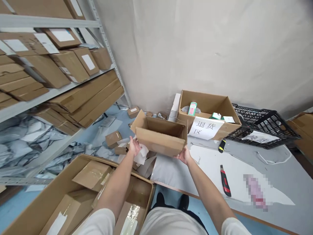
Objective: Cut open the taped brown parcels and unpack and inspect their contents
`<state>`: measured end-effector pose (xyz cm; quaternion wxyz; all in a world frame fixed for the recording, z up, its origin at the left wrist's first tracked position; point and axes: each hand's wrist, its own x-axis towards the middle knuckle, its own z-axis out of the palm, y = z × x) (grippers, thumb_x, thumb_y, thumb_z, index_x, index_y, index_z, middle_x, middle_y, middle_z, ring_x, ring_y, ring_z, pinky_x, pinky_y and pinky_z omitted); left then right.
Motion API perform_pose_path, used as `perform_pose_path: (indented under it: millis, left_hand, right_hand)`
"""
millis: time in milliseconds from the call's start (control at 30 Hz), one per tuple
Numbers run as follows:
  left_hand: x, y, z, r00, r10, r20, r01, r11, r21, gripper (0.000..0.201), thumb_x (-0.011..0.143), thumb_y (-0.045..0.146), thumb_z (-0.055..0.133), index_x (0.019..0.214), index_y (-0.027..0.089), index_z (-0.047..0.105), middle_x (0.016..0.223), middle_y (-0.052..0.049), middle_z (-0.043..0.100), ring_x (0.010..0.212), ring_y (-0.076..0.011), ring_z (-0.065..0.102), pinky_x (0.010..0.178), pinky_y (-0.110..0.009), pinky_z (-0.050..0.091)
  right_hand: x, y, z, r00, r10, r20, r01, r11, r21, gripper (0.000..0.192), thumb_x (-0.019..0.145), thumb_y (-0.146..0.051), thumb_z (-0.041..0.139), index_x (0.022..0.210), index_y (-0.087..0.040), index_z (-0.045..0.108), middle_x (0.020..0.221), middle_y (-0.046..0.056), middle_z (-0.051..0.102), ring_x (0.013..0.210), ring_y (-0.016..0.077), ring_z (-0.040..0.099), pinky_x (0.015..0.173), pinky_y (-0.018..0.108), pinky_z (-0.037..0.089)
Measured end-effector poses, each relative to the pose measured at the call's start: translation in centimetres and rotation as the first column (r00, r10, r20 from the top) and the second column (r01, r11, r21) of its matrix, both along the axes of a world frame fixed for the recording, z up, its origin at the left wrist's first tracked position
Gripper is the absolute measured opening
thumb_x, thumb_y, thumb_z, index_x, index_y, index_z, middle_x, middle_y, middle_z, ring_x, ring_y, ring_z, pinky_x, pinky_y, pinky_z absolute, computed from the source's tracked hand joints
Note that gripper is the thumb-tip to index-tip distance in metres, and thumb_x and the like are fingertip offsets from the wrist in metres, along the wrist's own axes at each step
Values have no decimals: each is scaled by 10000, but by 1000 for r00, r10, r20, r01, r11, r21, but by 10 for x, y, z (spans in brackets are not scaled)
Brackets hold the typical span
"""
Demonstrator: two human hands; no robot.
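An open cardboard box (158, 142) is held up in front of me, its top flaps raised and its inside facing upward. My left hand (134, 146) supports its lower left corner. At the lower right corner my right hand (184, 155) grips it, fingers partly hidden beneath the cardboard. Right behind it stands a larger carton (230, 131) with a handwritten paper sign (205, 127) on its front. Inside that carton are a green and pink small box (192, 108) and other small packages.
A red and black utility knife (225, 181) and a yellow and black cutter (222, 146) lie on the table (168, 173). A black crate (264, 124) stands at right. Left are a parcel-filled shelf (61, 89), a big carton of boxes (84, 157) and floor litter.
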<state>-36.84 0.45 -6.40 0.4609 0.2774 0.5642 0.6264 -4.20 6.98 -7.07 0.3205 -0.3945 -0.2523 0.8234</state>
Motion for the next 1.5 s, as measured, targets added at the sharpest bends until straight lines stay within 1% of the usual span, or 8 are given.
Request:
perform_pose_path:
  millis: [67, 133, 267, 500, 833, 1133, 1333, 1500]
  left_hand:
    - [-19, -1, 13, 927, 299, 227, -288, 954, -82, 792, 841, 716, 57, 1245, 167, 461, 1361, -176, 473, 1291, -262, 425, 971, -442, 408]
    - [-29, -6, 22, 843, 429, 324, -418, 902, -106, 762, 849, 714, 133, 1327, 183, 396, 1484, -155, 315, 1388, -227, 268, 1081, -411, 292]
    - [-35, -26, 20, 812, 455, 365, -454, 886, -94, 704, 885, 655, 198, 1360, 176, 399, 1516, -128, 264, 1408, -197, 213, 1142, -372, 153]
    - [-34, -82, -1, 763, 504, 405, -503, 856, -119, 647, 913, 588, 208, 1361, 185, 445, 1501, -100, 308, 1390, -175, 256, 1141, -302, 164]
    - [-8, -199, -3, 659, 689, 301, -700, 709, -90, 657, 920, 579, 208, 1388, 164, 409, 1504, -111, 288, 1389, -174, 258, 1136, -310, 191]
    - [55, -302, -3, 401, 906, 137, -899, 418, -132, 559, 942, 500, 283, 1383, 181, 407, 1495, -95, 320, 1377, -184, 291, 1135, -341, 210]
    - [101, -382, -5, 185, 979, 81, -969, 196, -150, 576, 944, 511, 268, 1407, 185, 374, 1515, -76, 279, 1394, -186, 250, 1146, -339, 188]
    - [129, -433, -10, 80, 997, 22, -983, 82, -161, 623, 937, 541, 239, 1431, 172, 332, 1526, -79, 247, 1404, -188, 215, 1152, -344, 172]
  right_hand:
    - [-31, 3, 6, 994, -89, -64, 91, 996, 25, 444, 862, -608, 348, 1149, -331, 541, 1319, 10, 541, 1185, 203, 518, 870, 470, 488]
    - [-54, 0, 7, 992, -107, -72, 109, 994, 23, 441, 869, -612, 354, 1177, -344, 522, 1429, -14, 424, 1265, 181, 439, 889, 437, 488]
    - [-79, -12, -1, 1000, 2, -23, -2, 1000, 13, 450, 859, -607, 400, 1187, -332, 542, 1461, -9, 383, 1302, 178, 398, 911, 387, 481]
    - [-92, -25, -18, 988, 122, 100, -123, 992, 2, 442, 869, -590, 384, 1159, -316, 574, 1437, -5, 430, 1309, 183, 406, 965, 373, 445]
    - [-121, -40, -35, 924, 323, 207, -363, 909, 204, 558, 860, -623, 343, 1260, -278, 522, 1434, 51, 438, 1320, 199, 401, 1060, 406, 342]
    - [-155, -83, -39, 862, 421, 284, -506, 672, 541, 731, 722, -566, 599, 1335, -189, 474, 1368, 130, 502, 1284, 242, 443, 1055, 428, 346]
    - [-181, -136, -36, 753, 599, 272, -612, 487, 623, 838, 751, -616, 555, 1429, -171, 345, 1497, 113, 309, 1377, 237, 294, 1123, 424, 244]
    - [-201, -171, -30, 676, 667, 313, -653, 346, 674, 837, 772, -639, 517, 1443, -179, 320, 1522, 86, 250, 1396, 227, 245, 1149, 410, 183]
